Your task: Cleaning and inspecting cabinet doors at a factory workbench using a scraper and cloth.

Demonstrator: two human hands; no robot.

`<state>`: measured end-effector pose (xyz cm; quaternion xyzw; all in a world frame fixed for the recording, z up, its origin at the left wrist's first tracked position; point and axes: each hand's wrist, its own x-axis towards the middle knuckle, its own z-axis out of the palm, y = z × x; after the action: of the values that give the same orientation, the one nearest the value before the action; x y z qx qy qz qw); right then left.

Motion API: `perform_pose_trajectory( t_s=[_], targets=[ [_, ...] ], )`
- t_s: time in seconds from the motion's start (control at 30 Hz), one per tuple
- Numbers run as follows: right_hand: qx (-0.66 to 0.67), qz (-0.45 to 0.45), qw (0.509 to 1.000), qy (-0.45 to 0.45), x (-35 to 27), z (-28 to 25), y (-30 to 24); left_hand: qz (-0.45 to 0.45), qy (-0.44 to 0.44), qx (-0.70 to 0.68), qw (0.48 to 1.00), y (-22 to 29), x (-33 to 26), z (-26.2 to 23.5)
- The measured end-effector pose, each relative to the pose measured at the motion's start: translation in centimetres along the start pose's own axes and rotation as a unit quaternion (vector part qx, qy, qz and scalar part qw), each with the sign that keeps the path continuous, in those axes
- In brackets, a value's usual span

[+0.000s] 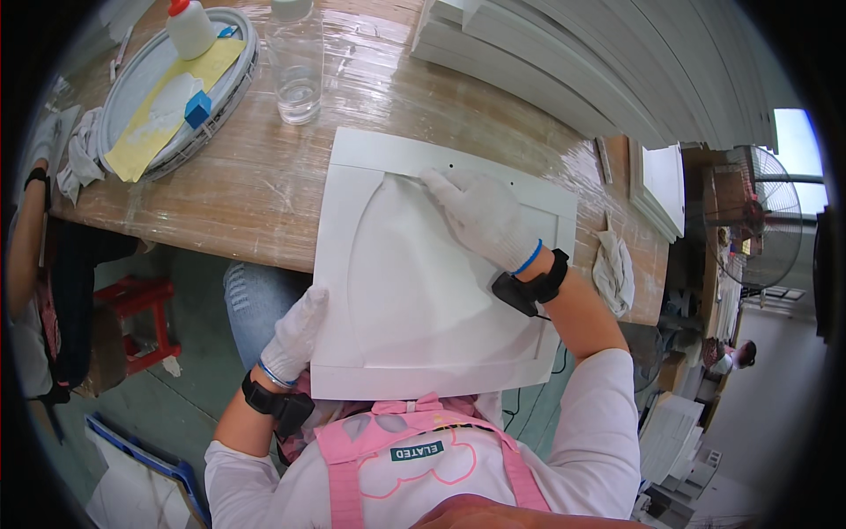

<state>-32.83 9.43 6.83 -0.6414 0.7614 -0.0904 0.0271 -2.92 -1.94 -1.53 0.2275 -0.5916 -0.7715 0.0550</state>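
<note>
A white cabinet door panel with an arched raised centre lies half on the wooden table, its near end over my lap. My left hand, in a white glove, grips the panel's left edge near the lower corner. My right hand, also gloved, presses flat on the upper part of the panel, fingers along the arched groove. Whether it holds anything under the palm is hidden.
A round grey tray at the far left holds a yellow sheet, a blue block and a white glue bottle. A clear plastic bottle stands behind the panel. Stacked white panels fill the back right. Another person's arm is at left.
</note>
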Motion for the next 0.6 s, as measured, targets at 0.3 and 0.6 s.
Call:
perform_pose_trajectory(
  t_s=[0.3,0.6],
  targets=[
    [0.051,-0.016,0.998,0.014,0.4,0.2,0.4,-0.072,-0.002,-0.187,0.98,-0.6,0.3,-0.2],
    [0.085,0.004,0.996,0.017,0.1,0.1,0.1,-0.116,0.016,-0.16,0.98,1.0,0.1,0.4]
  ],
)
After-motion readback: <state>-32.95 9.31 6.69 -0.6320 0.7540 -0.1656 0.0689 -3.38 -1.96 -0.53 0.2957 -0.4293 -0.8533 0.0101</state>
